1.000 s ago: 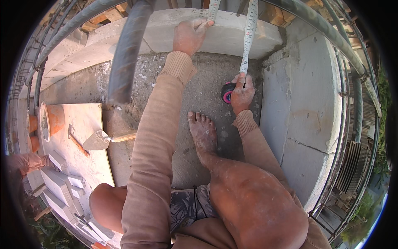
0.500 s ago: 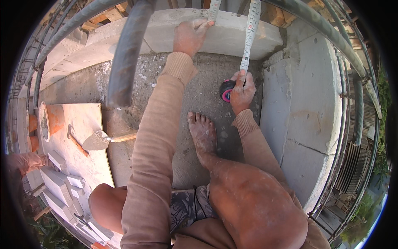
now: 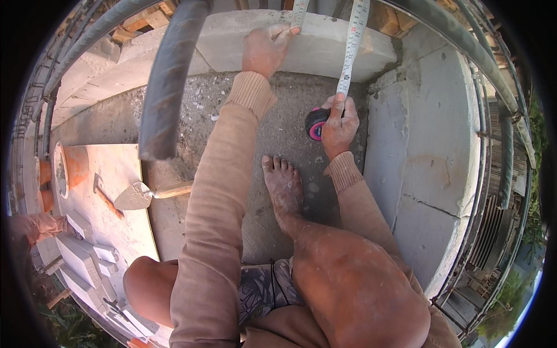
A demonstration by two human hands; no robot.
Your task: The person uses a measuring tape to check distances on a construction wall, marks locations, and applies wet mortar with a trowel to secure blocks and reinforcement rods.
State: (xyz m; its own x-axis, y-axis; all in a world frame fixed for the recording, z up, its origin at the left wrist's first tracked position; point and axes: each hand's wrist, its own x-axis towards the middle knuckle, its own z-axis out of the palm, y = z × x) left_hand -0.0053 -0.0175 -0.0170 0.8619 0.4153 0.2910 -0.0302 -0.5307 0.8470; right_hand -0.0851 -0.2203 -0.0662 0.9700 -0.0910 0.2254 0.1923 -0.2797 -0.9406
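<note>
Our left hand [image 3: 266, 51] is at the near upper edge of a low, pale grey block wall [image 3: 325, 46], with its thumb and forefinger pinching the lower end of a narrow white measuring strip [image 3: 298, 14]; its other fingers are curled in. Our right hand [image 3: 339, 127] grips a rounded black tape measure with a pink ring on its side [image 3: 316, 124]. There the thumb presses on a white printed tape blade [image 3: 351, 49] close to the case, and the fingers are bent together around it. Blade and strip both run up past the view's top edge, so we cannot tell where they join.

The tape measure is over the right part of the rough grey concrete floor [image 3: 232, 156], near the edge along the tall grey block wall [image 3: 423, 139]; we cannot tell whether it touches the floor. Our bare, dusty foot [image 3: 284, 182] is just below it.

To our left lies a pale flat board [image 3: 130, 232]. A steel-bladed trowel with a wooden handle [image 3: 133, 198] crosses its right edge, a hammer with an orange-brown handle [image 3: 109, 202] lies beside that, and an orange bucket [image 3: 76, 164] sits at its upper left corner.
</note>
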